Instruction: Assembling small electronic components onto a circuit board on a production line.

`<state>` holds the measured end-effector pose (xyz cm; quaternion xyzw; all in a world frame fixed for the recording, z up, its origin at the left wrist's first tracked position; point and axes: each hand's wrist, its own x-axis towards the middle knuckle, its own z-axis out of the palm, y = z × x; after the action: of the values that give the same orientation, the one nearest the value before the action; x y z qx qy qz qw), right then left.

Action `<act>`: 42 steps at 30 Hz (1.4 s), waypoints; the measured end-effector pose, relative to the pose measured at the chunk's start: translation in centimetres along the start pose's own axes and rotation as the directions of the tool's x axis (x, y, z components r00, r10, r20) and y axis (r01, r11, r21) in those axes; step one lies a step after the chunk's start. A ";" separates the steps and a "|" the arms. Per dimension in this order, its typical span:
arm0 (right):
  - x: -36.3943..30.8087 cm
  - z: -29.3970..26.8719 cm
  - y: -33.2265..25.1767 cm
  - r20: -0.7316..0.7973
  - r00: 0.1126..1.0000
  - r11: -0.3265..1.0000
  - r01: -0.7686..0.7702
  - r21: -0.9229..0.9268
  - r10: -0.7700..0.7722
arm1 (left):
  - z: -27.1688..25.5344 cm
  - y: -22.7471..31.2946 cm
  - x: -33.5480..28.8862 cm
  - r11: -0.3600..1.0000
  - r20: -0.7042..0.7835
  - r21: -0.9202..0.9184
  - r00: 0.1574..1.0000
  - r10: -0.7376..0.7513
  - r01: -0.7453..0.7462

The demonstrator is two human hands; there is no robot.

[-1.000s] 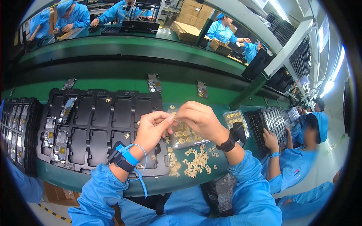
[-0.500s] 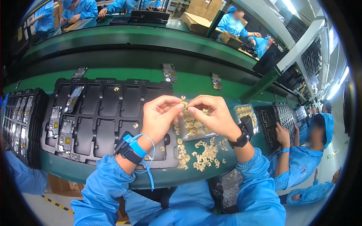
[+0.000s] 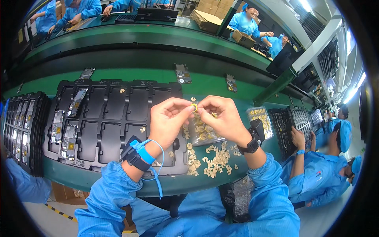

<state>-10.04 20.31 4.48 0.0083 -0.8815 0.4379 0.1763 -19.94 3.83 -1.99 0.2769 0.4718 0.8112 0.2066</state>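
Observation:
Above a clear tray of small yellow round parts point(image 3: 203, 136), my left hand point(image 3: 169, 118) and my right hand point(image 3: 221, 116) meet fingertip to fingertip. Both pinch a small yellow ring-shaped part point(image 3: 194, 107) with a dark middle; the fingers partly hide it. Just beyond the fingertips lies one pale C-shaped piece point(image 3: 193, 98). A loose heap of such pale C-shaped pieces point(image 3: 217, 162) is spread on the green table nearer me. Left of my hands sits a black compartment tray point(image 3: 112, 132), holding several circuit boards point(image 3: 70, 141) in its left part and a few pale pieces.
Stacked black trays with boards point(image 3: 23, 122) stand at far left. Circuit boards point(image 3: 182, 74) lie on the green strip behind. A second clear tray of yellow parts point(image 3: 260, 118) is to the right, beside a co-worker's hand point(image 3: 298, 138) at black trays. A green post point(image 3: 274, 87) rises there.
The boards on the green strip have shifted slightly right. My hands stay together on the yellow ring, with small finger movements. The co-worker on the right has turned and leaned.

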 end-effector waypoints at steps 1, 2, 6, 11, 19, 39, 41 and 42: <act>-0.1 0.1 0.0 -0.013 1.000 1.000 0.006 -0.020 -0.006 | 0.1 0.0 0.0 1.000 0.003 -0.003 1.000 0.000 0.000; -0.1 0.3 0.2 -0.022 1.000 0.999 0.012 -0.034 -0.013 | 0.0 -0.1 -0.1 1.000 0.006 0.009 1.000 -0.014 0.014; -0.1 0.6 -0.4 -0.035 0.994 0.984 0.093 -0.154 -0.100 | 0.1 -0.5 -0.5 0.995 0.018 0.087 0.999 0.043 -0.044; -0.4 0.3 -0.5 -0.021 0.985 0.972 0.163 -0.171 -0.169 | 0.2 0.3 -0.3 0.998 0.072 0.052 0.997 -0.032 0.028; -0.7 0.6 -0.5 -0.038 0.968 0.943 0.233 -0.239 -0.249 | 0.3 -0.1 -0.5 0.999 0.057 0.012 0.998 0.031 -0.032; -0.8 1.0 -0.1 -0.084 0.949 0.924 0.271 -0.268 -0.303 | 0.5 0.4 -0.7 0.999 0.160 0.034 0.987 0.010 -0.015; -1.1 1.0 -0.2 -0.126 0.950 0.933 0.245 -0.262 -0.285 | 0.6 0.4 -0.5 1.000 0.173 0.022 0.985 0.018 -0.022; -1.3 0.8 -0.4 -0.130 0.949 0.934 0.246 -0.260 -0.286 | 0.7 0.4 -0.5 1.000 0.185 0.009 0.982 0.027 -0.030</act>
<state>-8.97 19.24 3.88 0.0702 -0.9009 0.2991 0.3065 -19.14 3.84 -1.46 0.3591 0.4514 0.7820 0.2363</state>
